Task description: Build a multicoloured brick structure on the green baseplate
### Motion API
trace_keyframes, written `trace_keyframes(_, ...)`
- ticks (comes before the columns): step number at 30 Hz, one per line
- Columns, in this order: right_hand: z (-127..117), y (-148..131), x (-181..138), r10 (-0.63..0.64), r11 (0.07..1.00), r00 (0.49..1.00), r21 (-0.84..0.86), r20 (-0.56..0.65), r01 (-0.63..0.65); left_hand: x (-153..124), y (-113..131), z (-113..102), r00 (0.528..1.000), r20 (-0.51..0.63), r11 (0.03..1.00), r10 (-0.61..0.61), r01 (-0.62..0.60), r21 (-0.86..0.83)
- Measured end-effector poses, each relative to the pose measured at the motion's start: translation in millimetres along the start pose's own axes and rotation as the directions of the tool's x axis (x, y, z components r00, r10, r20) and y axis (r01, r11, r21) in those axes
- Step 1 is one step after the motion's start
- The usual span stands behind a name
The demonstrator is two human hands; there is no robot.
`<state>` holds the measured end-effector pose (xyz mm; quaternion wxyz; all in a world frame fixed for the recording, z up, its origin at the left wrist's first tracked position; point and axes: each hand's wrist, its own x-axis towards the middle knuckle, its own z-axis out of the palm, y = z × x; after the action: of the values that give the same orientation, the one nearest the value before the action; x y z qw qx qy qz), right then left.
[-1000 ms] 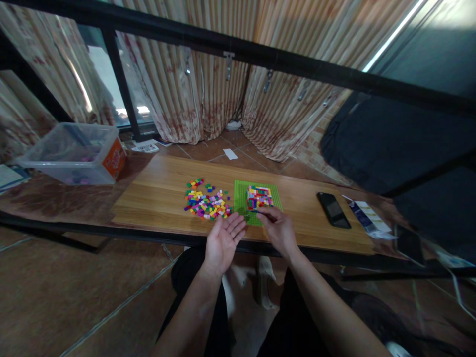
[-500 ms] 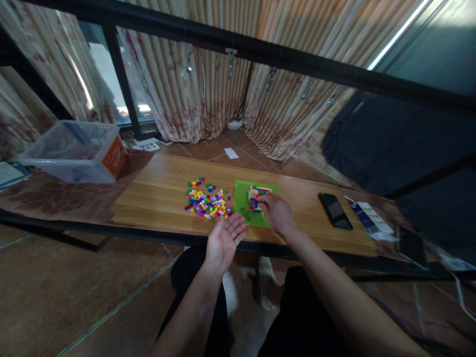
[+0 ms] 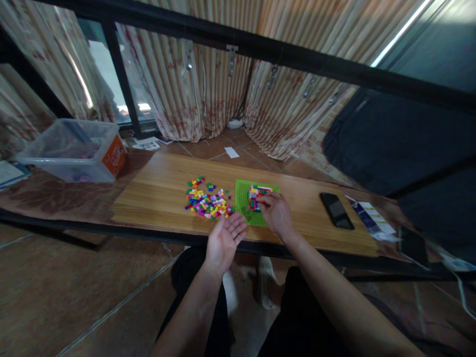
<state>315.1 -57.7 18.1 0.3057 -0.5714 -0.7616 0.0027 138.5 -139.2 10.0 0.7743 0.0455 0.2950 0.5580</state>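
A green baseplate (image 3: pixel 242 198) lies on the wooden table (image 3: pixel 156 193) with a small multicoloured brick block (image 3: pixel 256 193) built on it. My right hand (image 3: pixel 275 214) rests on the block's right side, fingers curled against it. What the fingertips pinch is too small to make out. My left hand (image 3: pixel 223 240) hovers palm up at the table's near edge, fingers spread and empty. A pile of loose coloured bricks (image 3: pixel 206 201) lies just left of the baseplate.
A black phone (image 3: pixel 336 210) lies to the right on the table, with a paper leaflet (image 3: pixel 374 218) beyond it. A clear plastic bin (image 3: pixel 74 151) stands at the far left. Curtains and a black rail (image 3: pixel 260 47) run behind the table.
My right hand went from the baseplate's near edge up onto the brick block and now sits at its right side. The left hand has stayed open in place.
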Motion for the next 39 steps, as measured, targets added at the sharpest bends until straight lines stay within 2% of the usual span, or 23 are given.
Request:
trace_keyframes(14,-6.3,-0.9,5.7,0.099,0.995,0.995,0.035,-0.034,-0.098,-0.1,0.1,1.1,1.0,-0.01,1.0,-0.001,0.001,0.006)
trace_keyframes(20,4.5,4.3,8.5,0.156,0.988,0.987,0.008,-0.025,-0.156,-0.3,0.3,1.2,1.0,-0.007,1.0,-0.003,0.003,0.009)
trace_keyframes(26,10.5,7.5,7.3,0.266,0.96,0.963,0.1,-0.046,-0.26,0.3,0.4,-0.2,1.0,0.006,1.0,-0.006,0.006,0.007)
trace_keyframes(33,15.1,3.7,7.7,0.311,0.932,0.947,0.221,-0.082,-0.287,-1.1,0.5,0.4,1.0,-0.005,1.0,-0.007,0.007,0.004)
trace_keyframes(39,22.3,-1.7,5.5,0.3,0.939,0.949,0.204,-0.1,-0.276,-1.5,0.1,-2.0,1.0,-0.009,1.0,-0.014,0.014,0.021)
